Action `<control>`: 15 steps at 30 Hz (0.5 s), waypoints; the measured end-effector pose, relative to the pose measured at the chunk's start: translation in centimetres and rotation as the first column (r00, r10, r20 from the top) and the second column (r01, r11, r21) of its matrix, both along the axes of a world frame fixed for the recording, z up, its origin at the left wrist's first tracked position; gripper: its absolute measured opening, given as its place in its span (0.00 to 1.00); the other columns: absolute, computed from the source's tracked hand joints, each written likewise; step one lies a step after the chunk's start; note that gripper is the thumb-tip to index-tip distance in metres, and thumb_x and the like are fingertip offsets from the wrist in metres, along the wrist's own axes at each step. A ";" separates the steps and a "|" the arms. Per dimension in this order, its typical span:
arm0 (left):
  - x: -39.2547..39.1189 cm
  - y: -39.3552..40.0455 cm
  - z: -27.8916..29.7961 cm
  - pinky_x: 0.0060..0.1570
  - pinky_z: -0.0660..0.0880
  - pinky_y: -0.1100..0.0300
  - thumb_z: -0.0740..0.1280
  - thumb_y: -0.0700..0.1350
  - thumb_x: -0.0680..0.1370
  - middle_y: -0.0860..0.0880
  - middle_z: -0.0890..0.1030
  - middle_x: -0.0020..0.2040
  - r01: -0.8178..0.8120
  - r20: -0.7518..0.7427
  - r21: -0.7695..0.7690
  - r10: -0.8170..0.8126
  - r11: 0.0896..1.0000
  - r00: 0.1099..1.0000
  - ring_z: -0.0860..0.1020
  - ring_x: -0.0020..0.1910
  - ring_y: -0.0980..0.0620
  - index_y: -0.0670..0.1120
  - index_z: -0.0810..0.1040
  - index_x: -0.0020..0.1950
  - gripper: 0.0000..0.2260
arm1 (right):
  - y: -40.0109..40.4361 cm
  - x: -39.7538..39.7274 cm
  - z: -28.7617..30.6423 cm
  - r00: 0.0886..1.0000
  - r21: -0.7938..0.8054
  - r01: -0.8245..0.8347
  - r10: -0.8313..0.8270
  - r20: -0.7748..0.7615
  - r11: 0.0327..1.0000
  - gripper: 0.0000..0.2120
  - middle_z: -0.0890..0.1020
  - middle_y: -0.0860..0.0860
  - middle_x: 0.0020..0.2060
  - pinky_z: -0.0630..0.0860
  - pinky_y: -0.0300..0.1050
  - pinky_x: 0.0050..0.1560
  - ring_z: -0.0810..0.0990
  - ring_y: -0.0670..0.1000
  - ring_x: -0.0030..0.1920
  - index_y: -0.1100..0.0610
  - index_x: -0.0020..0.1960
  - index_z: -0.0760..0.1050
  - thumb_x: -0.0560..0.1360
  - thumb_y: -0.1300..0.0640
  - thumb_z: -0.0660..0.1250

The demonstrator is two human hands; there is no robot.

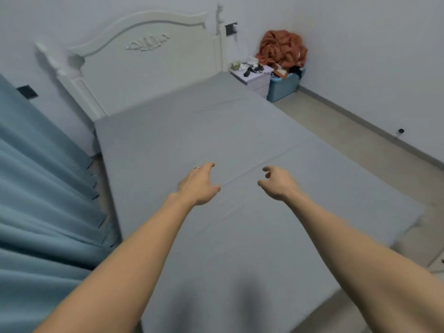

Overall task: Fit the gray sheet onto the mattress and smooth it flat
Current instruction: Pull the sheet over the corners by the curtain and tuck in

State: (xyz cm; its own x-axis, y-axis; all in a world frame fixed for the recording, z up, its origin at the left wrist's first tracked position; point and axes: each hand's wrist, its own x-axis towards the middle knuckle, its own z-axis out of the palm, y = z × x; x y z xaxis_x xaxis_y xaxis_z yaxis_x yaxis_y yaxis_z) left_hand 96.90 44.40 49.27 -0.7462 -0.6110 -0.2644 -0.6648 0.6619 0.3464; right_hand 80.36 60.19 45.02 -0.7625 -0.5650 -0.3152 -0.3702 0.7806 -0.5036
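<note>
The gray sheet (216, 131) lies spread over the mattress, covering it from the headboard down to the near end. A long faint crease runs across its middle between my hands. My left hand (198, 185) hovers over the sheet's centre with fingers spread, a ring on one finger, holding nothing. My right hand (277, 183) reaches out beside it, fingers loosely curled and apart, also empty. Whether either hand touches the fabric is unclear.
A white carved headboard (149, 56) stands at the far end. Blue curtains (40, 200) hang close along the left side. A white nightstand (254, 76), a blue bin (284, 86) and an orange cloth pile (282, 48) fill the far right corner. Tiled floor (360, 140) runs along the right.
</note>
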 end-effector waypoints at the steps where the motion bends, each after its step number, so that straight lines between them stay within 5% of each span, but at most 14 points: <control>1: 0.1 0.0 -0.1 0.63 0.71 0.48 0.65 0.51 0.77 0.47 0.66 0.74 -0.036 0.012 0.005 0.036 0.999 0.999 0.67 0.72 0.46 0.53 0.58 0.77 0.30 | -0.4 -0.3 -0.4 1.000 -0.015 -0.017 0.017 0.016 1.000 0.30 0.82 0.51 0.57 0.74 0.46 0.52 0.79 0.54 0.58 0.52 0.76 0.63 0.75 0.53 0.64; 5: 1.4 -0.4 -1.1 0.63 0.70 0.50 0.65 0.51 0.77 0.49 0.67 0.74 -0.120 0.067 0.006 0.119 0.993 0.991 0.67 0.72 0.48 0.52 0.62 0.76 0.28 | -2.0 -0.8 -2.8 0.995 -0.067 -0.040 0.046 0.092 0.997 0.34 0.84 0.49 0.47 0.76 0.48 0.52 0.80 0.55 0.53 0.52 0.78 0.58 0.74 0.53 0.64; 15: 2.1 0.1 -4.1 0.63 0.72 0.49 0.66 0.52 0.76 0.48 0.70 0.73 -0.203 0.126 0.086 0.192 0.975 0.973 0.71 0.69 0.46 0.53 0.63 0.75 0.28 | 0.5 0.0 -5.7 0.983 -0.001 -0.126 0.125 0.134 0.992 0.31 0.83 0.49 0.51 0.77 0.50 0.56 0.78 0.53 0.54 0.52 0.76 0.62 0.74 0.53 0.63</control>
State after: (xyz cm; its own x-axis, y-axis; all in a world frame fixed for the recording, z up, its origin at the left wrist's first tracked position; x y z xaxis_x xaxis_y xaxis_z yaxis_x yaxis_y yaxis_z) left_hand 99.04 44.53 45.21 -0.5737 -0.7104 -0.4078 -0.8186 0.4802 0.3151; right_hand 80.39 60.72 39.35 -0.6363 -0.6510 -0.4139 -0.3953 0.7359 -0.5496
